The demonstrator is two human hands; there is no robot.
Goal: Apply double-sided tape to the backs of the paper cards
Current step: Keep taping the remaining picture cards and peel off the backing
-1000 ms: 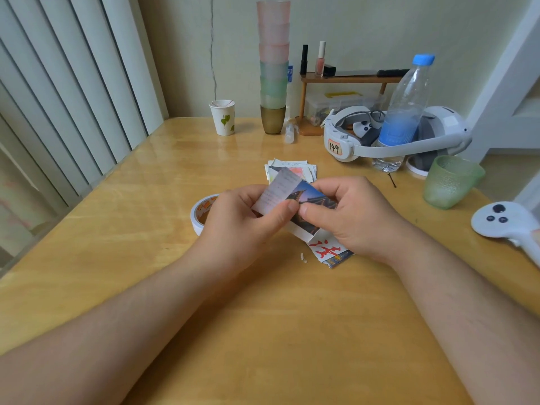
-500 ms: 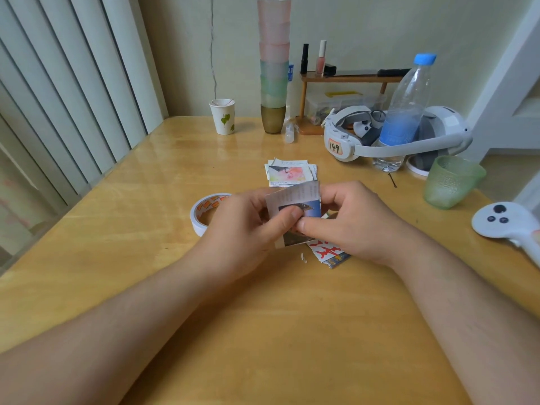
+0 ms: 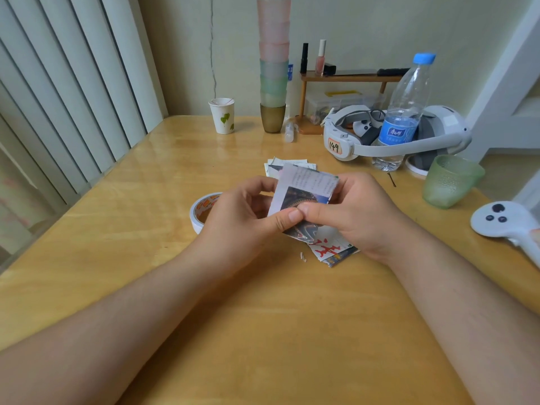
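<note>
Both hands hold one paper card (image 3: 304, 191) upright above the table; it shows a dark picture and a pale printed strip at the top. My left hand (image 3: 242, 220) pinches its lower left edge with the thumb. My right hand (image 3: 353, 211) pinches its right side, thumb tip meeting the left thumb. A roll of double-sided tape (image 3: 201, 213) lies flat just left of my left hand, half hidden by it. Under my right hand lies a card with red characters (image 3: 330, 248). A small stack of cards (image 3: 287, 165) lies on the table beyond the hands.
At the back stand a paper cup (image 3: 222, 115), a tall stack of plastic cups (image 3: 273, 65), a small wooden shelf (image 3: 347, 78), a white headset (image 3: 391, 135) and a water bottle (image 3: 404, 112). A green glass (image 3: 450, 181) and a white controller (image 3: 505, 223) lie right.
The card has been turned in both hands from a slant to nearly upright, and my thumbs have come together at its lower edge.
</note>
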